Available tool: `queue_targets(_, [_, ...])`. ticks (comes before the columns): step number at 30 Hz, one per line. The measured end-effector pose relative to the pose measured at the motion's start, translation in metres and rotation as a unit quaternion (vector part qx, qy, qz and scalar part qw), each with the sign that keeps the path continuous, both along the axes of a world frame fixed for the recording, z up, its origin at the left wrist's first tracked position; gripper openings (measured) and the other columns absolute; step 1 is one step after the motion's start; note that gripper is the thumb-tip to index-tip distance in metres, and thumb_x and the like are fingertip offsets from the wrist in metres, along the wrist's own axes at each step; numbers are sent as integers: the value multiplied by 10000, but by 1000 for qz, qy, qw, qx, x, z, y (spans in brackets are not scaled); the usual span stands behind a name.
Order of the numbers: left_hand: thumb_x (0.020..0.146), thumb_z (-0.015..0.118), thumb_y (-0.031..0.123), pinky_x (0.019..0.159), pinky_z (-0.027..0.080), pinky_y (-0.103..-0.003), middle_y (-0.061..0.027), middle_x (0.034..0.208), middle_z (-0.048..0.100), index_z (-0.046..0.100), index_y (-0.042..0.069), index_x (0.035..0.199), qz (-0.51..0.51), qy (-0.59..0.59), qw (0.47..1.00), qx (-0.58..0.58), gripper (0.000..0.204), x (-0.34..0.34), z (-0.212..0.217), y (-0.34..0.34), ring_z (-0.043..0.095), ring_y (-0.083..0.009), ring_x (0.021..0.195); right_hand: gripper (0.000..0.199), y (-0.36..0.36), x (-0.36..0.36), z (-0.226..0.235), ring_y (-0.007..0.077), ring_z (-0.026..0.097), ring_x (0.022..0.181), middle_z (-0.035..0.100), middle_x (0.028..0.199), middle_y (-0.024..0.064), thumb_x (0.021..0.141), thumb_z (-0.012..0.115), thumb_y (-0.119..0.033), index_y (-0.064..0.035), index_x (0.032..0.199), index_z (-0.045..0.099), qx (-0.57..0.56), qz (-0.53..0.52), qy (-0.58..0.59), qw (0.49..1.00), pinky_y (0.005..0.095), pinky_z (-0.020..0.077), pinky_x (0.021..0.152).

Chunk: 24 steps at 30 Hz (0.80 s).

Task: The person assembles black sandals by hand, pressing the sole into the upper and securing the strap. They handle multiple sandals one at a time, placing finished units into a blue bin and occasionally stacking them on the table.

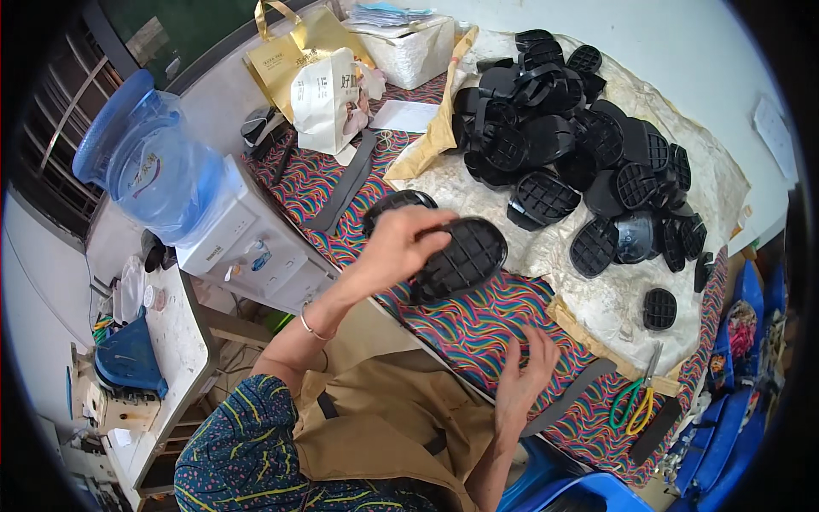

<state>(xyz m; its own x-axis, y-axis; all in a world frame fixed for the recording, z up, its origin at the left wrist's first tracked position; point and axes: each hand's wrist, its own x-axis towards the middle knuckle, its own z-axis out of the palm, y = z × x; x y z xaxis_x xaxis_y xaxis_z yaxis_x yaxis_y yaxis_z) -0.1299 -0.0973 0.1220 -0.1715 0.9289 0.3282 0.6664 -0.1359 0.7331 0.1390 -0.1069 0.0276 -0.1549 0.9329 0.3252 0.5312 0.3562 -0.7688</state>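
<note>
My left hand (399,247) is raised over the table and grips a black oval shoe sole (463,259) with a grid pattern on its underside. Just behind my fingers another black sole (394,205) lies on the cloth. My right hand (522,375) rests lower down on the multicoloured wavy cloth (478,328) near the table's front edge, fingers apart and holding nothing. A large heap of black soles (580,145) lies on a pale sheet (597,290) to the right and behind.
Green-handled scissors (636,397) and dark grey strips (570,397) lie near the table's right front. A single sole (659,308) sits apart. Behind are a white bag (324,98), a gold bag (290,51) and a white box (409,47). A water dispenser (188,196) stands left.
</note>
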Motion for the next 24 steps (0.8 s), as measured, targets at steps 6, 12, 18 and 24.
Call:
queue_targets(6, [850, 646, 64, 798, 521, -328, -171, 953, 725, 687, -38, 1129, 88, -77, 993, -33, 300, -47, 21, -7, 688, -215, 862, 232, 4, -59, 0, 225, 660, 899, 688, 1072, 144, 955, 619, -116, 33, 1131, 649, -217, 156, 204, 942, 332, 511, 814])
queue_targets(12, [798, 649, -18, 736, 521, -314, -141, 933, 728, 667, 29, 1224, 93, 114, 981, -130, 429, -96, -10, 9, 671, -152, 834, 361, 39, -132, -49, 151, 648, 930, 676, 1089, 117, 1020, 532, -212, 61, 1245, 603, -253, 213, 268, 905, 286, 539, 817])
queue_targets(18, [751, 657, -67, 752, 522, -342, -128, 960, 718, 604, 103, 1333, 81, 72, 978, -175, 609, -91, 13, 9, 664, -198, 797, 492, 73, -187, -54, 214, 640, 1009, 649, 1184, 185, 1004, 466, -254, 73, 1371, 483, -214, 200, 207, 933, 323, 534, 856])
queue_targets(24, [820, 580, -77, 953, 458, -295, -114, 1247, 648, 530, 122, 1420, 7, 120, 983, -137, 634, -105, -9, 5, 602, -159, 1062, 481, 93, -209, -66, 278, 636, 988, 650, 1148, 217, 919, 424, -168, 91, 1319, 495, -222, 202, 218, 929, 343, 497, 882])
